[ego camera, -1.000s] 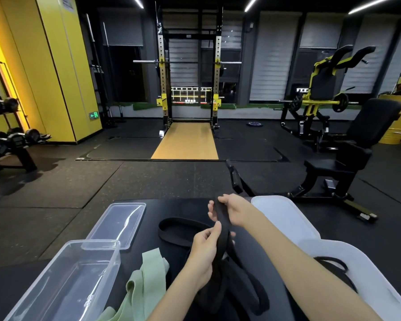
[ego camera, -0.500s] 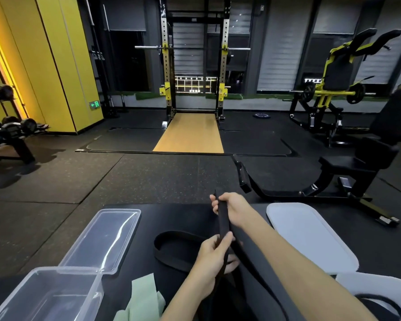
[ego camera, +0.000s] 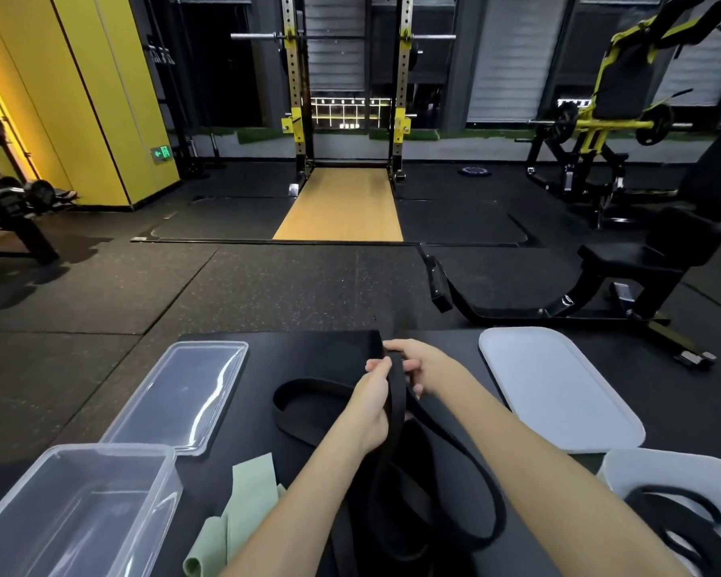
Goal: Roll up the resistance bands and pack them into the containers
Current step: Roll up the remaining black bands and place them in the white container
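Over the bench, my left hand and right hand gripped the band; a flat, taut start seemed best.

Only bare parts show: the left hand and the right hand, both slim. Back from the fingers, each wrist runs into an uncovered forearm that reaches the view's lower edge.
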`<state>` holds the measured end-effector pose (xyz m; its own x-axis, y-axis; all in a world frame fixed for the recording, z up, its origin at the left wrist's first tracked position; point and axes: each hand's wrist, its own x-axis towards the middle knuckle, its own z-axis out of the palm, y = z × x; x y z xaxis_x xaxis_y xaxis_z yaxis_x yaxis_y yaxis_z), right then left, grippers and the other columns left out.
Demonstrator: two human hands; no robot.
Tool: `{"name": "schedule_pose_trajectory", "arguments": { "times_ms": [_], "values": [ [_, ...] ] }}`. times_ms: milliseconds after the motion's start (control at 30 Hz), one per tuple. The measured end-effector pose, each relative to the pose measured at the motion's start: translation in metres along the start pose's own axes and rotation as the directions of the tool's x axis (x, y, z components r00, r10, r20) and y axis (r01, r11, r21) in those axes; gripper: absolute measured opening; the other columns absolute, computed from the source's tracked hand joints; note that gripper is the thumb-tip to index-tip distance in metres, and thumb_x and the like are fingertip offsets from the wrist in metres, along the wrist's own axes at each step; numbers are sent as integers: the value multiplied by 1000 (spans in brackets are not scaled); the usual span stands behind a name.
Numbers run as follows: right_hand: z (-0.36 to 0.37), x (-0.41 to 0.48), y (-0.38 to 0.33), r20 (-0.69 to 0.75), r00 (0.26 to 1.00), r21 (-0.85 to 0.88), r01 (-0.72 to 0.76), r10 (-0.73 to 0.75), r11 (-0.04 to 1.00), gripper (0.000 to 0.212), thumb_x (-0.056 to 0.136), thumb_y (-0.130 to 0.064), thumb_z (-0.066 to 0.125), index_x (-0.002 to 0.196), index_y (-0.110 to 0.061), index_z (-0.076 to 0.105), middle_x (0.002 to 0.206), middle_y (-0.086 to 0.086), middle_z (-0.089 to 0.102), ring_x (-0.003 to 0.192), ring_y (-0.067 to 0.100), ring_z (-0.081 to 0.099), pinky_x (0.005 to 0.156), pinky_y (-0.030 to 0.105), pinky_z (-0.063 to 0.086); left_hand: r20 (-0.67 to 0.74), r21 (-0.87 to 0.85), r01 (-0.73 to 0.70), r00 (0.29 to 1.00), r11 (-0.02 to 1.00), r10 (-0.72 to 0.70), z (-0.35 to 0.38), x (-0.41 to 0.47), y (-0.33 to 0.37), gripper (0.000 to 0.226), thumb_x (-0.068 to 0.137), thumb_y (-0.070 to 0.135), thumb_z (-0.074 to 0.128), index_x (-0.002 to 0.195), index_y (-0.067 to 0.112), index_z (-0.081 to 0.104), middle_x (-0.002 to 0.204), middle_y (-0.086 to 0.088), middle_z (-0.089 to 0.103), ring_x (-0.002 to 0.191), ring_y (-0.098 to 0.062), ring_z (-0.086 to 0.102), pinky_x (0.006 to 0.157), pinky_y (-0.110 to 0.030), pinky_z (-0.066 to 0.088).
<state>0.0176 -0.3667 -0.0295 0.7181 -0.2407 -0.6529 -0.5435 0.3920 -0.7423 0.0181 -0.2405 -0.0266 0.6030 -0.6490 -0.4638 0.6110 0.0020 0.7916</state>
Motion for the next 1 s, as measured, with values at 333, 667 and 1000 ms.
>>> {"name": "schedule_pose_trajectory", "arguments": {
  "times_ms": [333,667,1000],
  "values": [
    [6,-21,8,-103,991,-175,69,-88,982,21,92,-15,52,99,-1,67,72,3,72,45,17,57,44,21,40,0,78,0,1000,997,0,0,0,-21,39,100,44,34,107,20,64,97,-6,72,81,-24,64,87,-42,47],
    [11,-6,1,-82,983,403,181,-162,897,25,100,-10,43,112,8,56,87,16,70,74,22,68,54,28,54,-50,156,-141,987,978,151,-25,-6,-35,29,94,35,56,98,9,68,91,-6,71,90,-20,69,71,-28,49],
    [3,-21,4,-81,976,336,216,-201,917,29,97,-14,51,119,4,58,109,15,68,89,21,67,74,32,55,32,-62,-34,999,998,36,-4,-1,-19,33,93,28,60,115,5,64,100,-12,69,93,-26,64,85,-38,50]
  ]
}}
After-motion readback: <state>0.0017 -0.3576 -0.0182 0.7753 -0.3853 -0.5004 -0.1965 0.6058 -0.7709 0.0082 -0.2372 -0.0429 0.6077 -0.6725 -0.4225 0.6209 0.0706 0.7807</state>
